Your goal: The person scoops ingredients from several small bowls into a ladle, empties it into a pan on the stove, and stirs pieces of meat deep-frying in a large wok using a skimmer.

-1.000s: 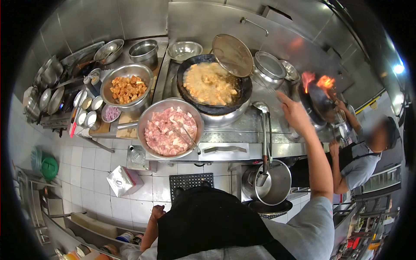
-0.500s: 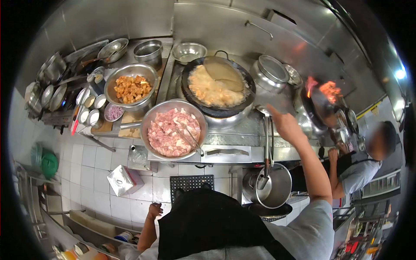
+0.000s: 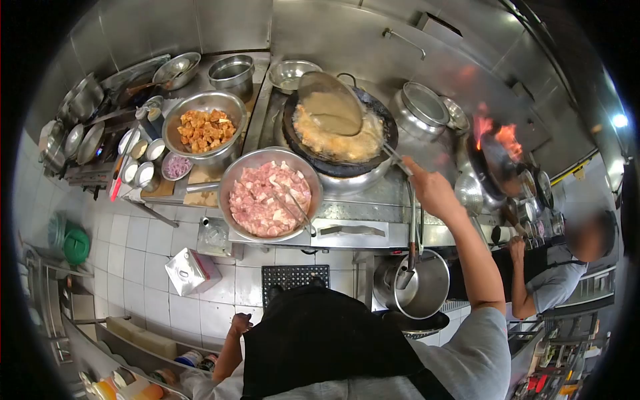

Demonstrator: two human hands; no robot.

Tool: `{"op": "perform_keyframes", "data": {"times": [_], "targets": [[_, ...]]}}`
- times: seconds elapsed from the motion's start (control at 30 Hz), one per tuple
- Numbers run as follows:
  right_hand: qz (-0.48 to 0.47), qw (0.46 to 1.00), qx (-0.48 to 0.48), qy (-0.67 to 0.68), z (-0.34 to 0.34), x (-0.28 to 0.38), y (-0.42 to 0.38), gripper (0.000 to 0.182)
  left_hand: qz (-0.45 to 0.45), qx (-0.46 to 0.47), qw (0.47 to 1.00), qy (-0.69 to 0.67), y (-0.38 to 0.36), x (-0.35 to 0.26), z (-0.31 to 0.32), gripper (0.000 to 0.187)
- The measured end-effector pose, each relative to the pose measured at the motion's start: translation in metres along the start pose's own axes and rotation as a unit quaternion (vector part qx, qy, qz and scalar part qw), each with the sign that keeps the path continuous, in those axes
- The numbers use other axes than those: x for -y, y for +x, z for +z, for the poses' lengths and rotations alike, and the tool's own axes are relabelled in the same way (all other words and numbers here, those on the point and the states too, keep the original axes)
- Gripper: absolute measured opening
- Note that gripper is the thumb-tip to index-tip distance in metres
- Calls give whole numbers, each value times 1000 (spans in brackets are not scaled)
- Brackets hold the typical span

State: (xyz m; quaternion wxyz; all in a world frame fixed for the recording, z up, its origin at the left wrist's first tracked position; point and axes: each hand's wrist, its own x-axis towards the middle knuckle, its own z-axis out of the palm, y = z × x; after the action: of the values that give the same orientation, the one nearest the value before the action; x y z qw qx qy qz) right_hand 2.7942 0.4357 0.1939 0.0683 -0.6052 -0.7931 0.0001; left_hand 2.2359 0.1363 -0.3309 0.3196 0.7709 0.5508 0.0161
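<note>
- Black wok (image 3: 313, 160) on the range, wide and round: pale golden pieces (image 3: 343, 145) in bubbling liquid.
- Steel pan (image 3: 318, 200), nearer the front edge of the tabletop (image 3: 390, 200): heaped with raw pink meat (image 3: 260, 197); tongs (image 3: 298, 208) lie in it, looped end at the rim.
- Steel bowl (image 3: 239, 120), left of the wok: orange-brown chunks (image 3: 203, 130).
- Small bowl (image 3: 177, 168), just beside that one: chopped purple-and-white bits. Small cups (image 3: 145, 175) next to it hold white contents.
- Deep pot (image 3: 430, 287), below the tabletop edge: its visible inside is bare metal, with the end of a long utensil (image 3: 404, 277) over it.
- Strainer (image 3: 331, 100): broad disc, blurred, tilted above the wok and covering part of the pieces.
- Right grip (image 3: 432, 192): fingers closed around the end of the strainer's handle (image 3: 392, 155); the disc is well apart from the fingers, beyond the handle.
- Left grip (image 3: 241, 324): low beside the apron (image 3: 320, 340), fingers loosely curled, nothing visible in it.
</note>
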Motion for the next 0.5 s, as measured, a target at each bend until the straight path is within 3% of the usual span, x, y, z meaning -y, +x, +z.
{"op": "perform_keyframes", "data": {"times": [0.03,0.13,0.2,0.27,0.4,0.47,0.5], "targets": [[-13,1000,-9,14,11,-4,2,48,62,39,996,55,5,12,5,32],[50,996,50,-55,36,12,16,48,130,-38,991,18,10,9,-3,29],[46,996,36,-74,26,8,17,47,42,-18,982,-186,13,4,-11,28],[44,996,26,-78,10,0,18,46,-17,-35,952,-304,13,-1,-16,29],[39,998,-34,-34,-16,-42,21,44,-49,-41,938,-342,8,1,-11,32],[48,996,-73,-18,-18,-70,28,43,87,-31,992,-82,5,9,-8,34],[57,995,-85,-21,-12,-86,33,42,153,-52,986,41,4,14,-6,35]]}}
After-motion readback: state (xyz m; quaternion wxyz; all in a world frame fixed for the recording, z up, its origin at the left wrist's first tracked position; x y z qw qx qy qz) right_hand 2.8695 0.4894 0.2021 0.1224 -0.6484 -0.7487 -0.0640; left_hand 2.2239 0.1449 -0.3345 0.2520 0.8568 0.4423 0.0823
